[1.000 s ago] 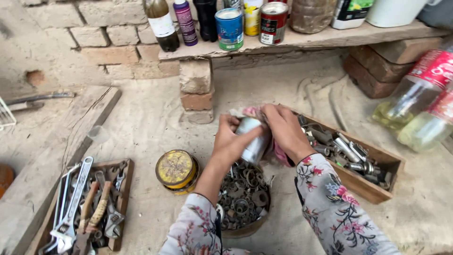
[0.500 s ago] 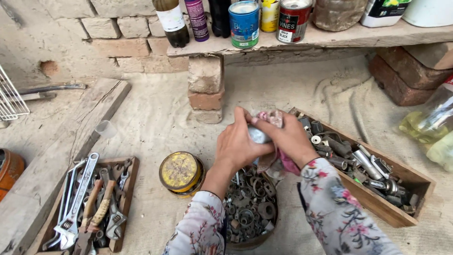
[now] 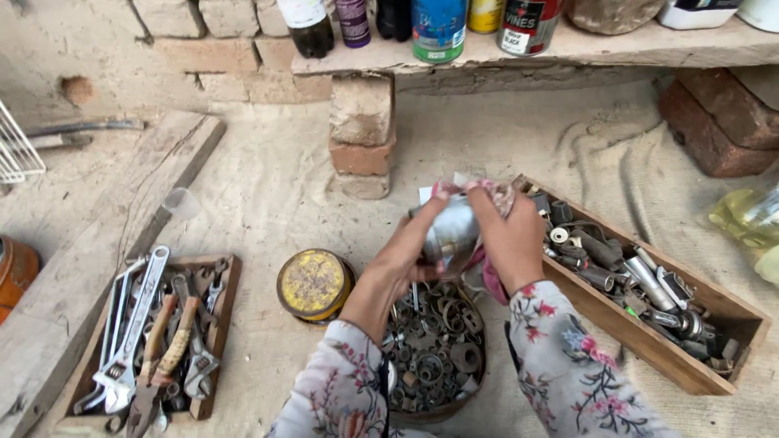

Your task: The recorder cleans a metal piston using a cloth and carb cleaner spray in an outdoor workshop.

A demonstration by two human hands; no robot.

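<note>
the left hand is closed around the lower side of a short silver metal cylinder, fingers wrapped under it and the thumb going up along its left end. the right hand is closed too, and it presses a crumpled pink and white cloth on the upper right part of the same cylinder, so the cloth sits between the palm and the metal. the cylinder is between the two hands, touching both, in the air above the things on the floor. its long axis goes tilted, from lower left near the left hand to upper right under the cloth. both hands are equally near, because both hold it.

directly under the hands stands a round tin full of rusty washers and nuts. just beside it on the left is a round yellow rusty tin lid. on the right lies a long wooden box with sockets and metal parts. far left is a wooden tray with wrenches and pliers. all of them rest on the burlap-covered floor. behind is a brick and plank shelf with cans and bottles.
</note>
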